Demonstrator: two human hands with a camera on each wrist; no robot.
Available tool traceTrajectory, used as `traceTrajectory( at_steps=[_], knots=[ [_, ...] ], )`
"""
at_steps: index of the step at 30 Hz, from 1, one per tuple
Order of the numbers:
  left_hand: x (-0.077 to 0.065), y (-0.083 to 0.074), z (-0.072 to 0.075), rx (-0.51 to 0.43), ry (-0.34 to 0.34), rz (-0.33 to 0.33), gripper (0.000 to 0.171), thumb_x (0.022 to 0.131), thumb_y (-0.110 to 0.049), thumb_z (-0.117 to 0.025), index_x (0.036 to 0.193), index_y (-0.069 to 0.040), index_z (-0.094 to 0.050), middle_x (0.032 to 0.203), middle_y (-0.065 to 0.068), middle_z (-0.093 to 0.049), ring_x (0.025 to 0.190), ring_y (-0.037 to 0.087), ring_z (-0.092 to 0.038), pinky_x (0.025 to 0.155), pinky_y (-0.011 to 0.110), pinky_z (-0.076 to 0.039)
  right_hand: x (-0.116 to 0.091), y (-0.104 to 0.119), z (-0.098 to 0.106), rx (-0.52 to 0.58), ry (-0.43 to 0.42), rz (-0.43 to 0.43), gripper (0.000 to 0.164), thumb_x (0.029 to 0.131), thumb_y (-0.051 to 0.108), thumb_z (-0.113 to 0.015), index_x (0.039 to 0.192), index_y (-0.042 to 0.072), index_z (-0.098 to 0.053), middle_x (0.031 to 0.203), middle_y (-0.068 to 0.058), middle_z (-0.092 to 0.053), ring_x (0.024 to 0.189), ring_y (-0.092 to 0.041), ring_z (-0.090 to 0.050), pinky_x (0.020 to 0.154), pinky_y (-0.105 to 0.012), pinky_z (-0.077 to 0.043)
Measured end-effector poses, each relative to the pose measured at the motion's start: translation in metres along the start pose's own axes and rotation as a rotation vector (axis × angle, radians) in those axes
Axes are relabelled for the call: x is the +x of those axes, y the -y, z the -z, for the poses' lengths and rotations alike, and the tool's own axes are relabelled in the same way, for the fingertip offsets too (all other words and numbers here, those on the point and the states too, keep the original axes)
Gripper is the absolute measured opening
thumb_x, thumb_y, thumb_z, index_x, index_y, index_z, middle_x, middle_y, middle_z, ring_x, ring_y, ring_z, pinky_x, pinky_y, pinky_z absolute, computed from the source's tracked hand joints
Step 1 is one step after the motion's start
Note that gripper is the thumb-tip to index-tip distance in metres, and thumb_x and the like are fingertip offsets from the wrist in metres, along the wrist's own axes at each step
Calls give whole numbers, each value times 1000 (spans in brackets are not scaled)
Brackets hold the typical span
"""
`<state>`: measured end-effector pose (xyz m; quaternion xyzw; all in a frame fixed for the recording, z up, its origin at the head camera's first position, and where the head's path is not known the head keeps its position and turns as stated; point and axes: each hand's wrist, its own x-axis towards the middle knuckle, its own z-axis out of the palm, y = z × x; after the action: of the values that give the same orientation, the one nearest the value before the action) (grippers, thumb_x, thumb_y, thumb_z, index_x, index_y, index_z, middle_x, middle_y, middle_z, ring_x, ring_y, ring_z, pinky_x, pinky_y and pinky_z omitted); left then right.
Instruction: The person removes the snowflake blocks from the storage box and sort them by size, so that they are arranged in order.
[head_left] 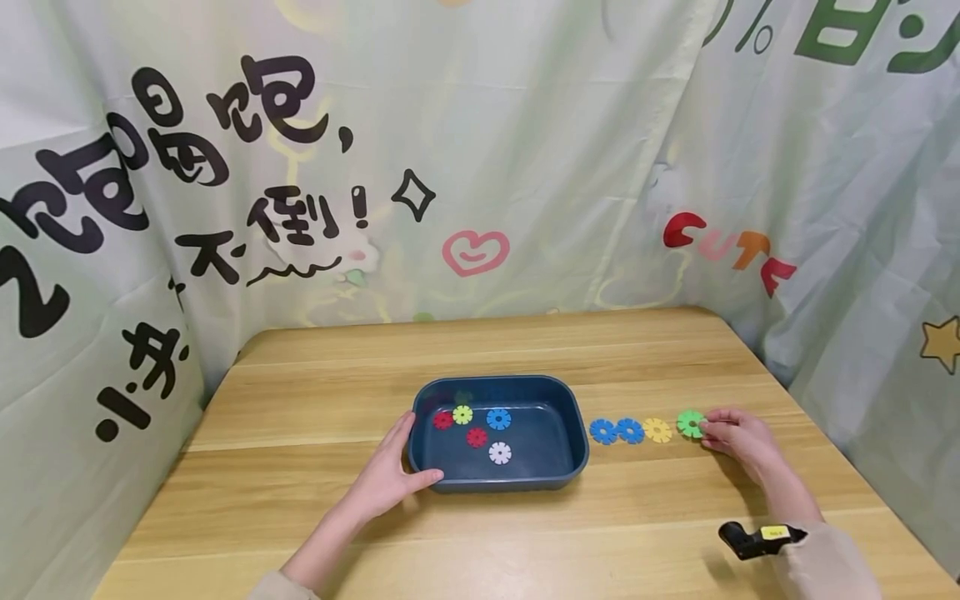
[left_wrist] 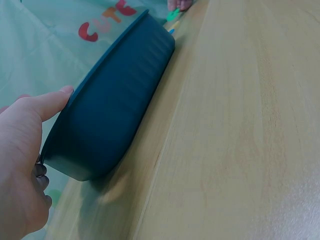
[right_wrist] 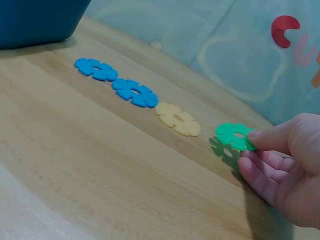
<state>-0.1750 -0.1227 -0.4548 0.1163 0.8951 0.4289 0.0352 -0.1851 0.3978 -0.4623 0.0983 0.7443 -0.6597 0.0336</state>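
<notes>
A dark blue plastic basin [head_left: 555, 482] stands on the wooden table, with several slotted flower-shaped discs in red, yellow-green, blue and white inside it. My left hand [head_left: 386, 479] grips its left end, the thumb on the front rim and the fingers at the left side. To the basin's right, two blue discs [right_wrist: 135, 93] and a yellow disc [right_wrist: 177, 120] lie flat in a row. My right hand [head_left: 742, 437] pinches a green disc [right_wrist: 235, 136] between thumb and fingers at the row's right end. The green disc is slightly above the table, apart from the yellow one.
The wooden table [head_left: 315, 400] extends around the basin. A printed fabric curtain [head_left: 525, 167] hangs behind the table and along both sides. A black device with a yellow label [head_left: 761, 537] is strapped at my right wrist.
</notes>
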Motion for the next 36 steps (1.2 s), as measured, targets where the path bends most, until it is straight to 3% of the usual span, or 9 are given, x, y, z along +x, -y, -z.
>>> traceTrajectory(
  at_steps=[8,22,36],
  knots=[
    [0,0,0,-9,4,1,98,73,-37,-78,145,1,-24,150,18,-21,135,38,-23,103,57,-25,3,-2,-4,-137,-16,24,25,89,-2,-53,104,-20,-44,81,1,-54,70,-3,-59,66,-21,-53],
    [0,0,0,-7,7,8,98,73,-38,-78,145,0,-24,150,18,-21,135,38,-22,103,57,-26,4,-3,-8,-419,-94,49,28,87,6,-58,100,-18,-50,73,0,-56,63,-7,-54,57,-24,-51],
    [0,0,1,-8,10,-3,98,73,-37,-78,145,1,-23,150,19,-21,135,38,-22,103,57,-25,2,-2,-12,-459,-120,88,27,87,3,-58,99,-20,-51,75,0,-57,63,-3,-53,56,-21,-50]
  ],
)
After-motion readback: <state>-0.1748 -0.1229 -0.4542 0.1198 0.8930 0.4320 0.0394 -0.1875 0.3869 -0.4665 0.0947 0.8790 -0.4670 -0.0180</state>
